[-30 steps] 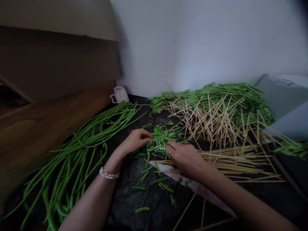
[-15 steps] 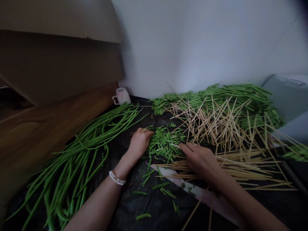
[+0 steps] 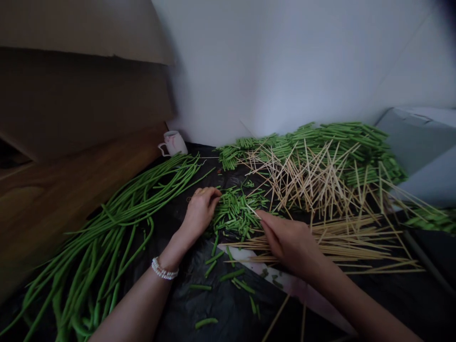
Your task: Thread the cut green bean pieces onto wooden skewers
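My left hand, wearing a beaded bracelet, is closed in a pinch at the left edge of a pile of short cut green bean pieces. Whatever lies between its fingertips is hidden. Over the right side of that pile, my right hand grips a thin wooden skewer; its pale end sticks out past the fingers toward the upper left. Beneath and beside the right wrist lies a bundle of wooden skewers. Several loose bean pieces are scattered nearer to me.
Long whole beans spread along the left. Behind the cut pieces, pale skewers lie crisscrossed against stacked bean lengths. A white mug stands at the back left by cardboard. Black plastic sheeting covers the surface.
The whole view has shifted slightly. My right hand has turned, and the skewer in it now slants more steeply up to the left. My left hand stays pinched at the pile's edge.
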`<action>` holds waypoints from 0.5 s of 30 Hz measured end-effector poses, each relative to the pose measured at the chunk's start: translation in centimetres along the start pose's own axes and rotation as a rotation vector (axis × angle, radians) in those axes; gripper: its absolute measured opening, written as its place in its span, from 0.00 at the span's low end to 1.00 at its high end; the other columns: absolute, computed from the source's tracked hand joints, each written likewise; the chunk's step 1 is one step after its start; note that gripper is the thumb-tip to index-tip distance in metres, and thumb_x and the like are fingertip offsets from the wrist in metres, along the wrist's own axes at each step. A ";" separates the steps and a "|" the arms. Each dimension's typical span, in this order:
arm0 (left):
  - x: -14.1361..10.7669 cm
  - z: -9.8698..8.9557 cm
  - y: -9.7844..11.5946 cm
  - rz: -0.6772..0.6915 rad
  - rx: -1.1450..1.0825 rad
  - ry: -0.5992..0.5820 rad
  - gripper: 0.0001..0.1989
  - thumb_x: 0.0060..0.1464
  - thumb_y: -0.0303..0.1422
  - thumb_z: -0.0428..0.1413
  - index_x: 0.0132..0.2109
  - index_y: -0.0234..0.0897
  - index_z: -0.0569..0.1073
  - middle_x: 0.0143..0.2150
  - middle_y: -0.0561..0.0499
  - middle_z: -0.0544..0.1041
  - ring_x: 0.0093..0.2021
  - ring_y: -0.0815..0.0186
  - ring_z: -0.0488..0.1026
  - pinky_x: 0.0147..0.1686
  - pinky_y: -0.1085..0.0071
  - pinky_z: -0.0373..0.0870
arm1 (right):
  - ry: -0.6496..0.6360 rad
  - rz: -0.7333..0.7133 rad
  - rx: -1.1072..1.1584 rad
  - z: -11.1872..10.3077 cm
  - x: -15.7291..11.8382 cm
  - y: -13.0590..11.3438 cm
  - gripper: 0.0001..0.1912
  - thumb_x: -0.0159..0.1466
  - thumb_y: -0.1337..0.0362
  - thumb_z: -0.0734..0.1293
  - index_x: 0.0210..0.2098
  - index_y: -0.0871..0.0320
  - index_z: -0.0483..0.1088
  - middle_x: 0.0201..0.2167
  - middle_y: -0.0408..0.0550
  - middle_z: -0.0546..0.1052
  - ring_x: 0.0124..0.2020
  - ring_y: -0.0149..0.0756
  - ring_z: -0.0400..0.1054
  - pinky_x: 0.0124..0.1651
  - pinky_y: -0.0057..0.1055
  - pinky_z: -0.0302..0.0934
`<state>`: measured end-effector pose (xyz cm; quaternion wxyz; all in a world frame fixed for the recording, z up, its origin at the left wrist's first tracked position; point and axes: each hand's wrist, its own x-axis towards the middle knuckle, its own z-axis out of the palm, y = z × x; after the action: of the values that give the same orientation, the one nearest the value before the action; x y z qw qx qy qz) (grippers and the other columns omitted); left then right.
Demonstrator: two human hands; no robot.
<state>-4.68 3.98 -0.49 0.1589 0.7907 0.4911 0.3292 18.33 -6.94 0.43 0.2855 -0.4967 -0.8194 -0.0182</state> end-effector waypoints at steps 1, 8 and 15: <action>-0.1 0.1 0.7 -0.046 -0.156 0.023 0.08 0.55 0.30 0.56 0.42 0.38 0.77 0.41 0.47 0.78 0.43 0.60 0.71 0.46 0.64 0.65 | -0.034 0.056 0.133 -0.2 0.1 -0.2 0.18 0.68 0.68 0.56 0.54 0.60 0.67 0.33 0.45 0.79 0.31 0.32 0.73 0.35 0.28 0.64; -1.0 1.0 3.2 -0.576 -1.293 -0.276 0.14 0.43 0.32 0.68 0.39 0.34 0.79 0.35 0.49 0.80 0.35 0.70 0.75 0.37 0.75 0.70 | 0.000 0.129 0.478 -0.1 0.5 -0.3 0.17 0.68 0.67 0.57 0.52 0.54 0.70 0.44 0.45 0.79 0.43 0.31 0.73 0.47 0.28 0.65; -1.3 1.6 3.1 -0.671 -1.437 -0.346 0.11 0.43 0.27 0.68 0.37 0.33 0.80 0.34 0.48 0.81 0.34 0.71 0.77 0.36 0.77 0.73 | 0.040 0.145 0.240 0.7 -0.2 -0.1 0.17 0.68 0.67 0.57 0.51 0.56 0.71 0.42 0.50 0.79 0.42 0.35 0.73 0.46 0.32 0.66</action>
<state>-1.90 1.51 -0.29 0.7917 0.3461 0.3392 0.3720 17.99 -6.93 -0.21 0.3599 -0.5164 -0.7718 0.0907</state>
